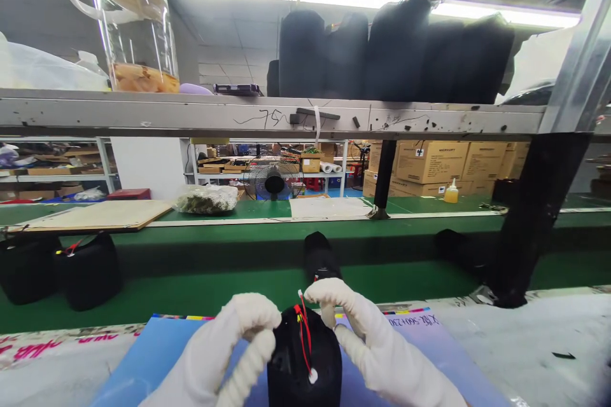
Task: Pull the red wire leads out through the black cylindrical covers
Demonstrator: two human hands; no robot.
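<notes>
A black-wrapped pack [286,372] stands in front of me, with thin red wires [305,337] and a small white connector lying over its top. A round white sticker [313,376] shows near the lower end of the wires. My left hand [229,346], in a white glove, has thumb and fingertips closed at the pack's upper left edge. On the opposite side my right hand [370,337], also gloved, curls its fingers and thumb at the upper right edge. Beneath the pack lies a blue-purple printed sheet [147,356].
Behind the pack, another black pack [321,254] lies on the green conveyor belt [205,273]. Two more black packs [90,273] stand at left. A metal shelf [191,116] crosses above, holding a glass jar [138,44] and several black packs [401,51]. A dark post [534,222] rises at right.
</notes>
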